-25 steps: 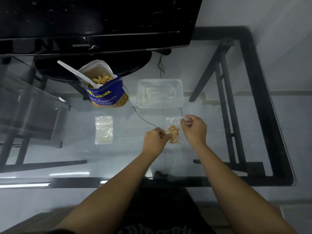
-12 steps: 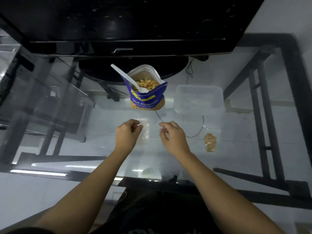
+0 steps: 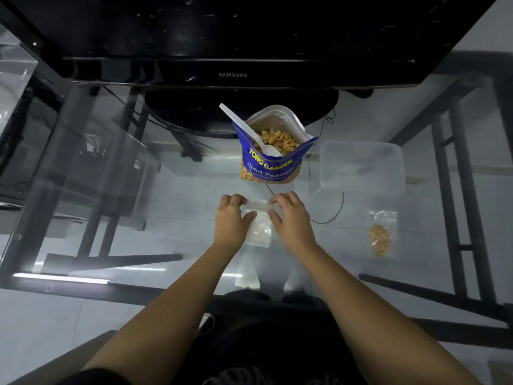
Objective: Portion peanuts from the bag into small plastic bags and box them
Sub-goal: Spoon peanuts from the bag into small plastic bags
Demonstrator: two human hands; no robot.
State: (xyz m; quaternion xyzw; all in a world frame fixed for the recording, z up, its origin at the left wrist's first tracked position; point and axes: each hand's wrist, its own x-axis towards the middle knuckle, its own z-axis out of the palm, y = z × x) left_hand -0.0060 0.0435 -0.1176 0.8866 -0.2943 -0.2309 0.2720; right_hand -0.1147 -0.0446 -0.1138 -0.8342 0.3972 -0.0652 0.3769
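Observation:
A blue peanut bag (image 3: 270, 165) stands open on the glass table, with a white plastic spoon (image 3: 249, 132) resting in the peanuts. Just in front of it lies a stack of empty small plastic bags (image 3: 259, 227). My left hand (image 3: 231, 220) and my right hand (image 3: 291, 220) both pinch the top edge of this stack from either side. A filled small bag of peanuts (image 3: 380, 234) lies flat to the right. A clear plastic box (image 3: 361, 165) sits empty behind it.
A black Samsung monitor (image 3: 233, 43) on its round stand fills the back of the glass table (image 3: 177, 207). A thin black cable (image 3: 333, 212) curves across the glass between the peanut bag and the filled bag. The table's black front frame runs near my body.
Both hands left the filled peanut bag on the right and moved left to the stack of empty bags, which they now pinch. The camera view shifted left.

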